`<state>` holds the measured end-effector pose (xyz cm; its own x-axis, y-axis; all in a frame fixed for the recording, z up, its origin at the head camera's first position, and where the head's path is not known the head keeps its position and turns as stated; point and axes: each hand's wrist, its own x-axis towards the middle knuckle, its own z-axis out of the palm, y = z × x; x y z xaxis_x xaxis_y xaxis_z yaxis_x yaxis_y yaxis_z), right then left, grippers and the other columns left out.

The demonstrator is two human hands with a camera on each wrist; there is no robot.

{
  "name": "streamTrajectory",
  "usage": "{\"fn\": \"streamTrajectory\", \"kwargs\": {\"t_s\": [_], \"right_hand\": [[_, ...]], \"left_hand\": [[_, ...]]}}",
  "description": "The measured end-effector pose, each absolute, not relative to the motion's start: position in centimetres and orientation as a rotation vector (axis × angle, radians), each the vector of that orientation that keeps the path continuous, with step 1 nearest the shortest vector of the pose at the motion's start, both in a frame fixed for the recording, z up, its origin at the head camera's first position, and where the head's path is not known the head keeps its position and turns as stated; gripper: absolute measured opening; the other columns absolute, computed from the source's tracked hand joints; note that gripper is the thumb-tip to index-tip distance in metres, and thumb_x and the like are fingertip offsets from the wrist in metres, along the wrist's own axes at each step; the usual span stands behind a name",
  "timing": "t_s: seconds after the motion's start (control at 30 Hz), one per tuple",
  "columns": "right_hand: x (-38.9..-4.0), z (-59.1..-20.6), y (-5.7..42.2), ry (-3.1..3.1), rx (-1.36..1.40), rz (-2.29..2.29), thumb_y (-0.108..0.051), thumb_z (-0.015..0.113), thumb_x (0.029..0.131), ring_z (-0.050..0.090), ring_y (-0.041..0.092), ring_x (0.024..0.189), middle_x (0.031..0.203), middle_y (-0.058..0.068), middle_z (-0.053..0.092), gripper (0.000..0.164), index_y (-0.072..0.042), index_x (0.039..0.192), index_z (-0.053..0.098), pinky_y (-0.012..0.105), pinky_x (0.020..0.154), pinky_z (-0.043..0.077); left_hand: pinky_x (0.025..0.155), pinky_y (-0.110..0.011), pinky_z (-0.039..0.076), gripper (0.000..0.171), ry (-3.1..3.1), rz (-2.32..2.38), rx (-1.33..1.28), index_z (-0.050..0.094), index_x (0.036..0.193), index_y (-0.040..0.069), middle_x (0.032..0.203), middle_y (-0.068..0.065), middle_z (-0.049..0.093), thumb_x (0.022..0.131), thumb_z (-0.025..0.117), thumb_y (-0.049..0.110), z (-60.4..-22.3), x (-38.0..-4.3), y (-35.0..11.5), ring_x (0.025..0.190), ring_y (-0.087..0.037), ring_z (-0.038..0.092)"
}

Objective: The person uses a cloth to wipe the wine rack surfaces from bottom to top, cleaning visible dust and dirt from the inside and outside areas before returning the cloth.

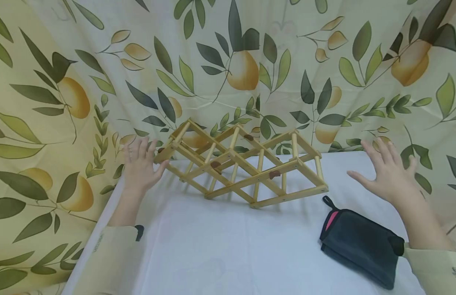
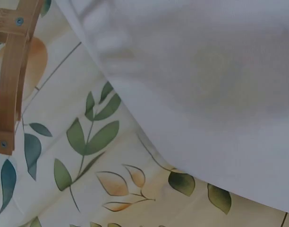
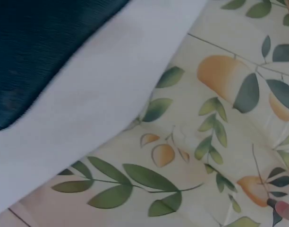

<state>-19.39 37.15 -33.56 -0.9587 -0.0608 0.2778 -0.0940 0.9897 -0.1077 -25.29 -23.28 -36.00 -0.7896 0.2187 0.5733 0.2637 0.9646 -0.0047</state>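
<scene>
A wooden folding lattice rack (image 1: 250, 180), its crossed slats joined by round dowels, stands spread across the far part of the white table. My left hand (image 1: 140, 166) is at the rack's left end, fingers spread and thumb overlapping the slat end in the head view. One end of the rack's slats (image 2: 14, 75) enters the left wrist view at its left edge. On the other side, my right hand (image 1: 388, 174) is held with fingers spread, apart from the rack and beyond a dark zip pouch (image 1: 360, 241). Neither hand holds anything.
The pouch has a wrist loop and a pink strip at its opening, and lies on the white-covered table (image 1: 213, 246) at the right. A fruit-and-leaf patterned curtain (image 1: 286, 102) hangs right behind the table and along its left side.
</scene>
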Motion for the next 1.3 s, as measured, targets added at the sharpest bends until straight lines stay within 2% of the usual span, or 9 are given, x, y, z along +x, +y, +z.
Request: {"fn": "streamTrajectory", "kwargs": {"t_s": [0.17, 0.3, 0.5, 0.63, 0.83, 1.03, 1.3], "right_hand": [[-17.5, -35.9, 37.2, -2.846, 0.129, 0.147, -0.055, 0.053, 0.083, -0.004, 0.038, 0.137, 0.150, 0.019, 0.003, 0.087, -0.020, 0.147, 0.007, 0.071, 0.092, -0.010], [-16.1, -37.7, 37.1, -2.852, 0.145, 0.147, -0.056, 0.054, 0.082, 0.001, 0.040, 0.136, 0.148, 0.022, 0.010, 0.087, -0.020, 0.147, 0.009, 0.071, 0.092, -0.008], [-14.0, -40.3, 36.5, -2.859, 0.164, 0.140, -0.056, 0.055, 0.081, 0.012, 0.043, 0.132, 0.144, 0.023, 0.021, 0.086, -0.021, 0.147, 0.012, 0.071, 0.093, -0.004], [-12.7, -42.1, 35.8, -2.868, 0.191, 0.134, -0.054, 0.059, 0.079, 0.016, 0.043, 0.129, 0.139, 0.024, 0.026, 0.087, -0.021, 0.146, 0.014, 0.070, 0.094, -0.003], [-11.2, -43.9, 34.8, -2.893, 0.244, 0.121, -0.056, 0.060, 0.078, 0.023, 0.043, 0.124, 0.135, 0.023, 0.031, 0.084, -0.019, 0.143, 0.022, 0.071, 0.093, 0.000], [-10.1, -45.4, 33.9, -2.908, 0.307, 0.078, -0.059, 0.059, 0.077, 0.032, 0.041, 0.118, 0.133, 0.020, 0.034, 0.079, -0.018, 0.139, 0.030, 0.071, 0.088, 0.012], [-9.5, -46.0, 33.5, -3.056, 0.262, 0.025, -0.069, 0.053, 0.074, 0.032, 0.046, 0.116, 0.131, 0.024, 0.035, 0.082, -0.013, 0.132, 0.039, 0.071, 0.086, 0.016]], "left_hand": [[0.106, -0.052, 0.004, 0.062, -2.484, -0.032, -0.370, 0.025, 0.136, 0.013, 0.139, -0.013, 0.020, 0.089, 0.028, 0.053, -36.1, -25.6, -22.3, 0.129, -0.034, 0.017], [0.104, -0.053, 0.008, 0.055, -2.444, -0.019, -0.409, 0.027, 0.132, 0.014, 0.135, -0.014, 0.020, 0.090, 0.028, 0.049, -35.9, -25.9, -21.5, 0.126, -0.032, 0.016], [0.101, -0.053, 0.017, 0.047, -2.201, 0.012, -0.509, 0.033, 0.122, 0.014, 0.121, -0.014, 0.029, 0.093, 0.025, 0.051, -35.3, -26.8, -20.2, 0.113, -0.034, 0.027], [0.097, -0.053, 0.021, 0.045, -2.112, 0.063, -0.549, 0.035, 0.120, 0.014, 0.117, -0.012, 0.030, 0.095, 0.025, 0.049, -35.2, -27.3, -19.3, 0.106, -0.034, 0.031], [0.095, -0.052, 0.021, 0.039, -2.112, 0.106, -0.576, 0.035, 0.117, 0.012, 0.109, -0.012, 0.030, 0.097, 0.023, 0.043, -35.2, -27.6, -18.3, 0.104, -0.033, 0.030], [0.096, -0.048, 0.020, 0.038, -2.131, 0.137, -0.550, 0.033, 0.113, 0.012, 0.111, -0.011, 0.029, 0.097, 0.018, 0.043, -35.3, -27.8, -17.4, 0.103, -0.032, 0.030], [0.092, -0.046, 0.021, 0.037, -2.131, 0.117, -0.531, 0.032, 0.108, 0.009, 0.108, -0.011, 0.026, 0.097, 0.018, 0.041, -35.7, -28.4, -16.4, 0.100, -0.031, 0.030]]}}
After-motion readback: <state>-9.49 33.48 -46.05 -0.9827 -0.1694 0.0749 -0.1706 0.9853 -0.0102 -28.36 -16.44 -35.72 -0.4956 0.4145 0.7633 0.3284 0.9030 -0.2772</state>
